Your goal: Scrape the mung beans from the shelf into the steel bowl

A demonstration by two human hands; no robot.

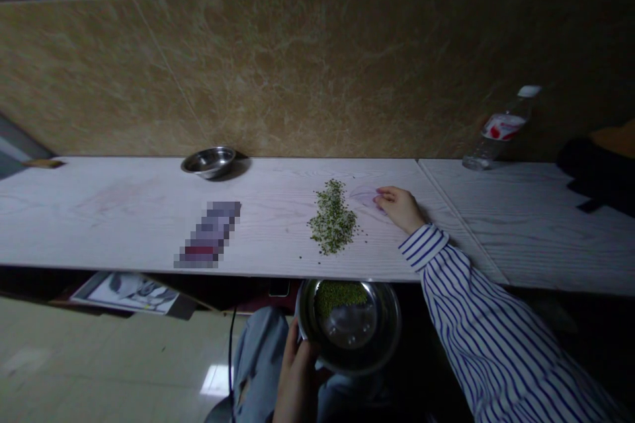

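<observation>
My left hand (pixel 297 367) grips the left rim of a metal bowl (pixel 388 344), which is held just below the front edge of the table. Inside the bowl lie green beans (pixel 337 295), with something clear and shiny in front of them that I cannot make out. On the tabletop is a pile of green beans mixed with white grains (pixel 331 223), a few beans scattered around it. To its right, my right hand (pixel 401 208) pinches a thin, see-through plastic piece (pixel 364 195) with a curved edge, close to the pile.
A small metal bowl (pixel 208 163) stands near the wall on the white table (pixel 278 211), behind a pixelated flat item (pixel 209 234). A clear bottle (pixel 501 129) and dark cloth (pixel 602 172) are at the right. An open drawer (pixel 131 292) juts out below.
</observation>
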